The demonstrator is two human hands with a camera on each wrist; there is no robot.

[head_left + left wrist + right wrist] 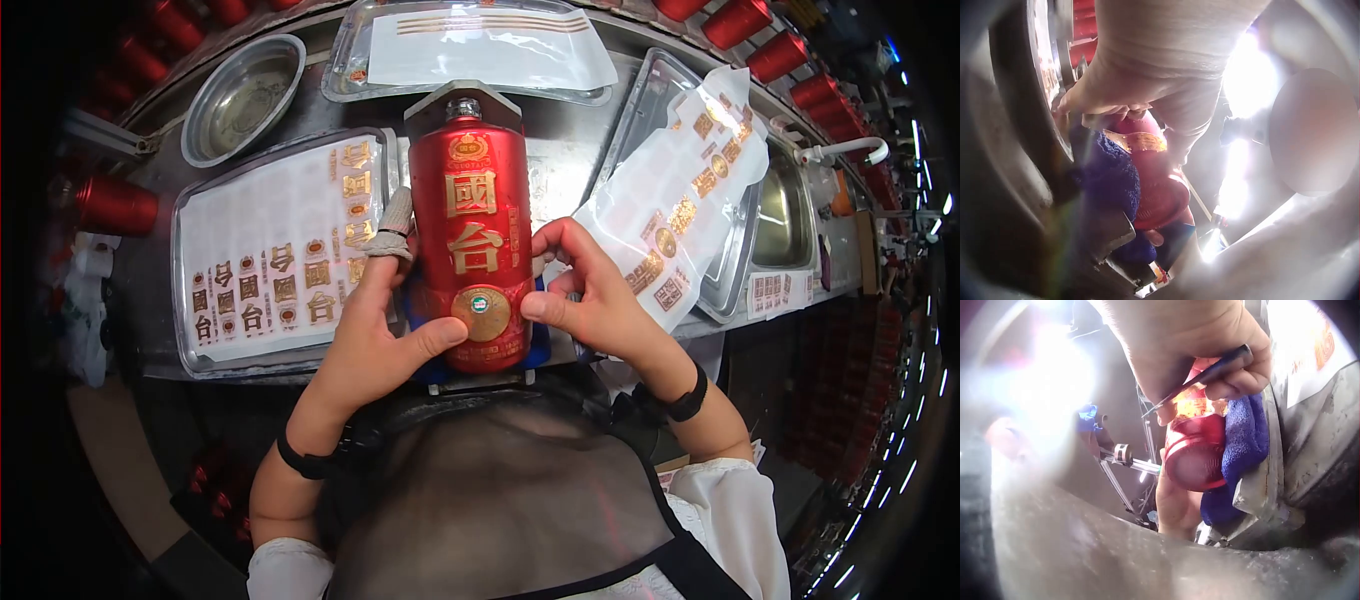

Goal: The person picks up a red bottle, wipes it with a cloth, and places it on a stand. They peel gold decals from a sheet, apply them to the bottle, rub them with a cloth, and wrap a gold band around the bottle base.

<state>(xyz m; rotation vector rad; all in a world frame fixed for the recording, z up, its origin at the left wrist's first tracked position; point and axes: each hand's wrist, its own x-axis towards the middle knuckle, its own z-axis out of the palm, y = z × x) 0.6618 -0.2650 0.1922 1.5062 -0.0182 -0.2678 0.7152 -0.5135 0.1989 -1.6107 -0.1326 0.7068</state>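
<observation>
A red bottle with gold characters and a round gold emblem lies face up on a stand padded with blue cloth. My left hand holds its left side, the thumb on the emblem's edge; one finger wears a pale cloth cover. From the right, my right hand presses its thumb against the bottle's lower front, with the index finger at the side. Tucked in that hand's curled fingers is a slim dark pair of tweezers, pointed end outward. The bottle's underside is hidden by the cloth.
On the left, a tray carries a sheet of gold character stickers. Another sticker sheet overlaps the right tray. Behind are a metal bowl and a tray. A sink and several red bottles stand around.
</observation>
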